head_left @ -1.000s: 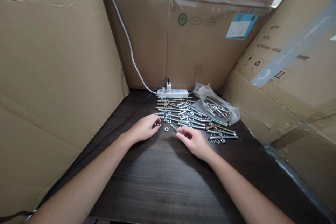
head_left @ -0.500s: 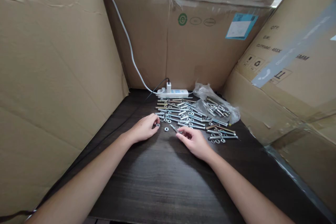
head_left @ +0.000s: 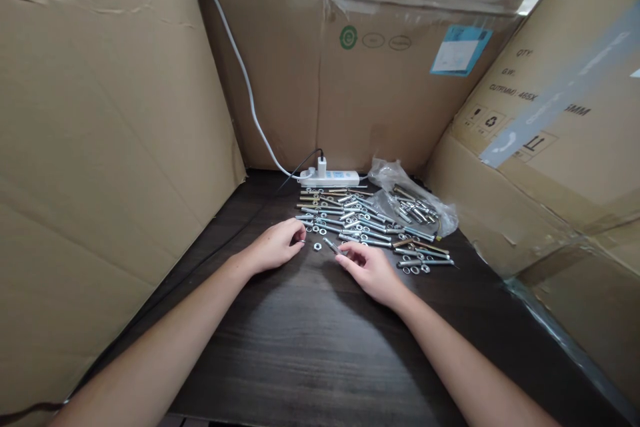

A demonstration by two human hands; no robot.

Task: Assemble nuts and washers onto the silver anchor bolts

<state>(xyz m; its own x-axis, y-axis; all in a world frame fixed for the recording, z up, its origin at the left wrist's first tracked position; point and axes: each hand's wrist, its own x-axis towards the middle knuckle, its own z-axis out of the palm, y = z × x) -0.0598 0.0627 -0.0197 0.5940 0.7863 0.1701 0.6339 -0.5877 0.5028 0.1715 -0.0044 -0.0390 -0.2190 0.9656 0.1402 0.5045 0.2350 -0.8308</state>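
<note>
My left hand [head_left: 276, 246] rests on the dark wooden table [head_left: 310, 347], its fingertips curled over a small washer at the near edge of a spread of bolts, nuts and washers [head_left: 360, 223]. My right hand [head_left: 371, 269] lies beside it, thumb and forefinger pinched on the end of a bolt [head_left: 331, 245] that points up and left. A loose nut [head_left: 317, 247] lies on the table between the two hands.
A clear plastic bag [head_left: 415, 203] with more bolts lies at the back right. A white power strip [head_left: 330, 177] with a plug and white cable sits against the rear cardboard box [head_left: 370, 67]. Cardboard boxes wall in the left [head_left: 100, 133] and right [head_left: 550, 147] sides.
The fingertips of my left hand have closed slightly over the washer. My right hand and the bolt have stayed in place.
</note>
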